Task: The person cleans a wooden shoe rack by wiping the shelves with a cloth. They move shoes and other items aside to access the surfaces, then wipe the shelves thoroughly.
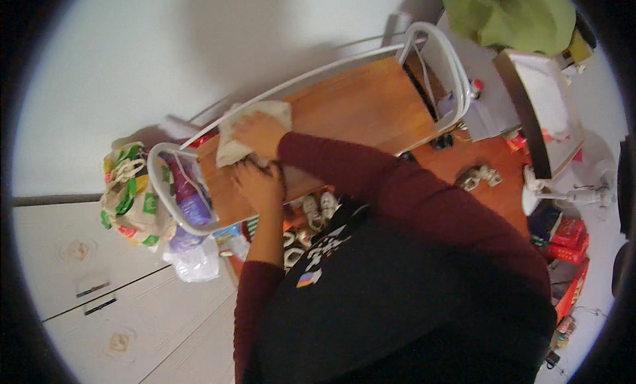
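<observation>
A pale cloth (pixel 226 148) lies bunched on a brown wooden board (pixel 357 105) within a white metal frame. My right hand (pixel 261 133) rests on top of the cloth, fingers spread over it and palm down. Just below, beside the cloth's lower edge, my left hand (pixel 258 185) is over the board with its fingers bent. A small dark and whitish thing shows by its fingertips, too blurred to name. Both arms wear dark red sleeves, the left one pushed up the forearm.
White rails (pixel 462 81) curve up at both board ends. A patterned fabric bag (pixel 134 200) and plastic bags stand left, near white cabinet doors (pixel 64 255). Shoes (pixel 318 210) are below the board, more (pixel 479 178) on the floor. A white fan (pixel 571 195) stands right.
</observation>
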Demonstrator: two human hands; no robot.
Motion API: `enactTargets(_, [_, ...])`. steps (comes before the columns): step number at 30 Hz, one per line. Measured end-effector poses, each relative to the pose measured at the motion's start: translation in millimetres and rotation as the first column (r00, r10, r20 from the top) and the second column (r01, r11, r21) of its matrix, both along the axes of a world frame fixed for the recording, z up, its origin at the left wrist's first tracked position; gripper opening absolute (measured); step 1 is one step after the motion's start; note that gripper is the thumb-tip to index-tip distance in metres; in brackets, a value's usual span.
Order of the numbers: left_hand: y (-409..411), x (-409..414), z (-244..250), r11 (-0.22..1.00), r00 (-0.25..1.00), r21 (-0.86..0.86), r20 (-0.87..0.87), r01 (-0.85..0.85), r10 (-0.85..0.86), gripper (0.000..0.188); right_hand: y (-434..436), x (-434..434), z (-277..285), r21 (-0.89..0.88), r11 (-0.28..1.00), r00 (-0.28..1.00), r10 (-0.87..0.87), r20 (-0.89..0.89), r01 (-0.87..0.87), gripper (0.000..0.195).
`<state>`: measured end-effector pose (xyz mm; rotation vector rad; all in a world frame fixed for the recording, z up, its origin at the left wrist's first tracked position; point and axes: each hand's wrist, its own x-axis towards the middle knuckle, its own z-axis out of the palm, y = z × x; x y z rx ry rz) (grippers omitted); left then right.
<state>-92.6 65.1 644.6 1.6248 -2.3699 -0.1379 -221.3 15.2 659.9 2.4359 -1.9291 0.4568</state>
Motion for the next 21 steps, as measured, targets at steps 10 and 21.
enactTargets(10, [-6.8, 9.5, -19.2, 0.998, 1.0, -0.067, -0.017, 0.013, -0.014, 0.056, 157.7, -113.5, -6.9, -0.044, 0.985, 0.979, -0.161, 0.125, 0.168, 0.057])
enactTargets(21, [-7.2, 13.1, -22.9, 0.986, 0.998, -0.157, -0.012, 0.061, -0.064, 0.054, 267.9, -171.0, 9.4, 0.064, 0.801, 0.793, -0.599, 0.116, 0.595, 0.085])
